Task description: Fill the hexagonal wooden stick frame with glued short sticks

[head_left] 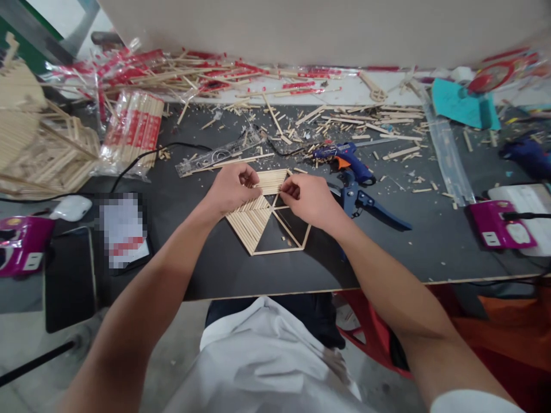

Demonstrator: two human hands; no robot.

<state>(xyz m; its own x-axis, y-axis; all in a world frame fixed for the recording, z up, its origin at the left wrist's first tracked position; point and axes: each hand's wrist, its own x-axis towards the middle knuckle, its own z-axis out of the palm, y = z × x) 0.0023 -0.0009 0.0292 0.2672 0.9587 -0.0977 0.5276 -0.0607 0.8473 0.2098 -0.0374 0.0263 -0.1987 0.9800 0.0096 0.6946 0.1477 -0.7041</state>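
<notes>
A hexagonal panel [249,223] of thin wooden sticks lies flat on the dark tabletop in front of me. Sticks laid side by side fill its left and upper triangles, while those at the lower right are bare frame. My left hand [235,188] rests over the panel's upper left side, fingers curled in a pinch just above the sticks. At the upper right edge is my right hand [309,198], thumb and fingers pressed together beside the frame. Whatever lies between either hand's fingertips is too small or hidden to make out.
Behind the panel lie a blue glue gun [346,159], a clear ruler [221,152] and stick scraps. Dark blue cutters [359,201] are near my right hand. Bundled sticks [133,129], a phone [69,278] and a stick model [47,137] stand left; a purple power socket [501,223] sits right.
</notes>
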